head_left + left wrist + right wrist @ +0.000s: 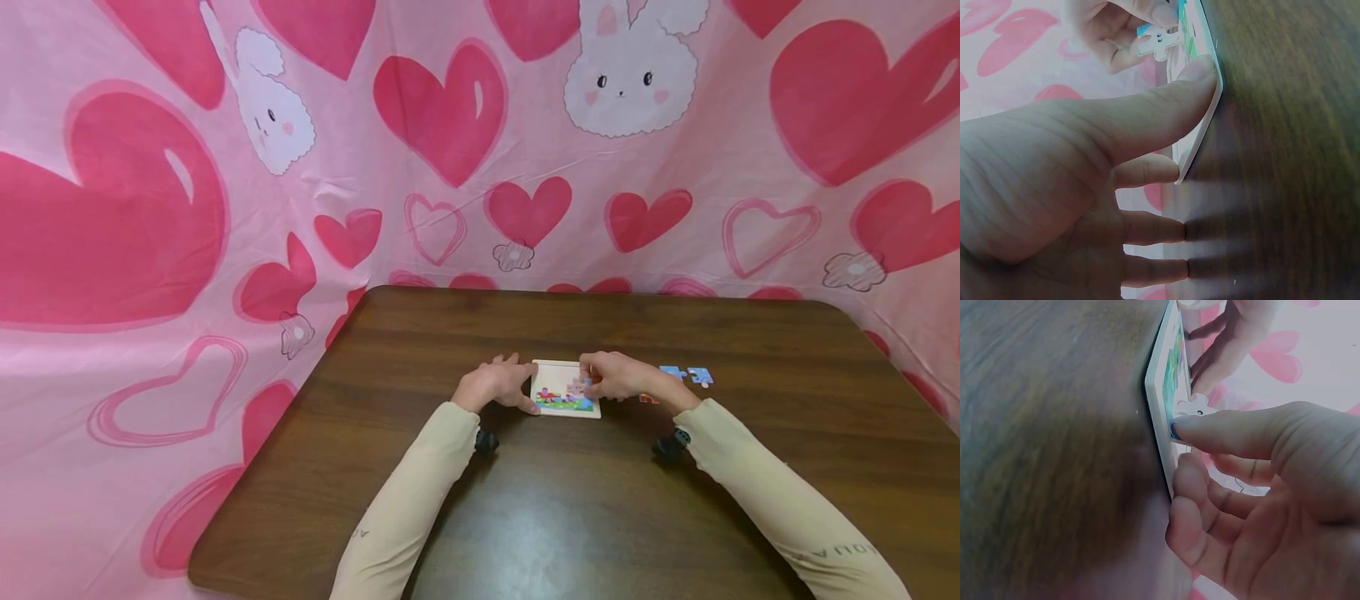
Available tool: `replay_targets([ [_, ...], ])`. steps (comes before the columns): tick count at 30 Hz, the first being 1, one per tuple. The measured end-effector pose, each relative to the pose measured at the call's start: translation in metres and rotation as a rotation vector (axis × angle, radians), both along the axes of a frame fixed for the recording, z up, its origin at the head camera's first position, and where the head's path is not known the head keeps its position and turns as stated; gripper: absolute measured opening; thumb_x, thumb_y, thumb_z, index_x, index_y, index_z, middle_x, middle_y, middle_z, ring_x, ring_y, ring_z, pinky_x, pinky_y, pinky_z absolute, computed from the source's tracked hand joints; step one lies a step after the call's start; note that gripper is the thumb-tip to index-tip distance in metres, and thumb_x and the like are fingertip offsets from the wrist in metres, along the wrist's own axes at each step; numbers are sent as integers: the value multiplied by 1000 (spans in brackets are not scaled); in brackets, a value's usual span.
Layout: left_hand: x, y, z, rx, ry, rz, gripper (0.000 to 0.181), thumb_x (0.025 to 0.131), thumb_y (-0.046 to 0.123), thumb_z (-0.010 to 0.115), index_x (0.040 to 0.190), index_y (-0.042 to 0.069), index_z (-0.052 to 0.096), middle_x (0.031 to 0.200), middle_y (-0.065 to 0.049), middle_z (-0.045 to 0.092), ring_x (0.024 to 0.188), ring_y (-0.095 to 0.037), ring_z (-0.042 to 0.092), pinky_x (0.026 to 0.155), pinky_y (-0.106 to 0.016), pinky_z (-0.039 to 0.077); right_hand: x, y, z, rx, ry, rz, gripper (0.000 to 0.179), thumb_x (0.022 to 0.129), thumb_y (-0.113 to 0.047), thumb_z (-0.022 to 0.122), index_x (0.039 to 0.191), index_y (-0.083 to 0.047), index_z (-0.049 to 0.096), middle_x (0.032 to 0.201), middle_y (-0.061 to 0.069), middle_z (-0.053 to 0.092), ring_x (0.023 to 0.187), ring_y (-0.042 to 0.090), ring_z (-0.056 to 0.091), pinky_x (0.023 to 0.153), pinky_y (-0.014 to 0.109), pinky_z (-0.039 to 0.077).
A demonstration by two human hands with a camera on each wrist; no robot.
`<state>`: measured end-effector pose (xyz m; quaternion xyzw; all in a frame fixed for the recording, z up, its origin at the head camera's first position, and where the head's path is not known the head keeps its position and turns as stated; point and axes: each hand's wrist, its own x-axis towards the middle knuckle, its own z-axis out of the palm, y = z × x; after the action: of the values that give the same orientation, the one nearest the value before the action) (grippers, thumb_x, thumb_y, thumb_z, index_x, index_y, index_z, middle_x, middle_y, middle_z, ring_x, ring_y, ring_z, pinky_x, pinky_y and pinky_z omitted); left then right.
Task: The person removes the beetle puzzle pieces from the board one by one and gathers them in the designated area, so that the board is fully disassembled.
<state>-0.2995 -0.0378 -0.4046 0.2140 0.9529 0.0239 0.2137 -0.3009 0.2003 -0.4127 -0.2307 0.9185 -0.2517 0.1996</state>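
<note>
A pale-rimmed jigsaw puzzle tray [551, 373] lies on the table, with colourful pieces fitted along its near side and bare board farther back. My left hand [498, 383] steadies its left side, thumb on the near corner. The left fingers [1154, 226] are spread and nearly straight, some touching the table. Over the tray's right part, my right hand [613, 375] pinches a puzzle piece [1161, 42] between thumb and fingers. That piece shows a white face with dark eyes in the left wrist view; the fingers hide part of it.
Blue loose puzzle pieces [701, 376] lie on the brown wooden table [600, 508] right of the tray. A reddish piece [648, 398] shows partly beneath the right wrist. A pink cloth with hearts and rabbits [442, 108] hangs behind and along the left.
</note>
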Motion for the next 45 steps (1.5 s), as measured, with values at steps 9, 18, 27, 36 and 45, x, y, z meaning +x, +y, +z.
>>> replay_targets([
  [9, 1, 0, 1, -5, 4, -16, 83, 84, 54, 70, 154, 25, 33, 164, -9, 23, 150, -36, 21, 118, -57, 25, 1, -2, 0, 39, -13, 28, 6, 95, -15, 65, 97, -10, 65, 73, 2, 55, 51, 12, 48, 47, 24, 45],
  [18, 1, -1, -1, 7, 2, -2, 85, 83, 54, 71, 154, 26, 33, 164, -9, 23, 150, -35, 21, 118, -57, 24, 0, -2, 3, 62, 32, 85, 11, 94, -13, 65, 103, -7, 69, 73, 1, 56, 50, 10, 49, 46, 24, 45],
  [27, 2, -1, 0, 3, 8, -15, 84, 84, 53, 71, 154, 24, 33, 164, -10, 23, 150, -35, 22, 118, -57, 26, 2, 7, 6, 28, 66, 122, 15, 99, -15, 57, 99, -7, 70, 58, -4, 50, 44, 8, 46, 44, 25, 45],
  [36, 2, 0, 0, 2, 7, -14, 84, 84, 53, 71, 153, 24, 34, 164, -10, 23, 149, -36, 22, 117, -58, 26, 6, 30, 9, -25, 74, 74, 18, 101, -19, 56, 95, -8, 69, 69, 5, 61, 54, 12, 54, 49, 28, 48],
  [45, 1, 0, 1, 13, -6, 0, 84, 84, 52, 71, 154, 24, 33, 164, -9, 22, 150, -36, 21, 118, -58, 24, 10, 57, 15, -25, 93, 45, 9, 97, -13, 61, 92, -9, 67, 68, 6, 63, 53, 16, 58, 50, 26, 48],
])
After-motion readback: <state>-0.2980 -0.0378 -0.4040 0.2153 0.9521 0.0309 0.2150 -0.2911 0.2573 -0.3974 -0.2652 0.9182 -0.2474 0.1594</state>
